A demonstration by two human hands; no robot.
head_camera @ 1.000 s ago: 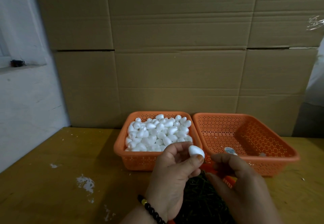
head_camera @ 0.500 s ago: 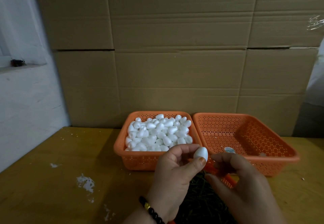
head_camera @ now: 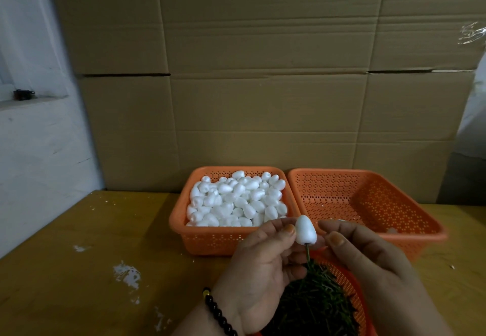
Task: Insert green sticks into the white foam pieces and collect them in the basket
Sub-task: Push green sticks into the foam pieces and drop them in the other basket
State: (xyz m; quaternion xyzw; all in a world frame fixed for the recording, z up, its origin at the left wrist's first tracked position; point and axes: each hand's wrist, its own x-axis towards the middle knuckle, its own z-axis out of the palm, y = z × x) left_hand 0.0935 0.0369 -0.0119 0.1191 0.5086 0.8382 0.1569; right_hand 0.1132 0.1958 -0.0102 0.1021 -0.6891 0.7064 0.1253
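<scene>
A second ago the foam piece (head_camera: 305,230) was bare; now a green stick (head_camera: 307,253) juts from its blunt base, so one insertion looks done. The left hand (head_camera: 263,262) pinches the smooth, egg-shaped foam; the right hand (head_camera: 368,256) hovers at 3 o'clock, fingers loosely curled (seemingly empty). The perforated orange basket (head_camera: 368,199) waits at 1 o'clock.

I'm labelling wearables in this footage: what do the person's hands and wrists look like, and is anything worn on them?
Both the left hand and the right hand are bare, with no gloves or rings visible. The left wrist carries a bracelet of round glossy black beads with one gold bead. No sleeve shows on either forearm. The fingernails look orange-tinted.
</scene>
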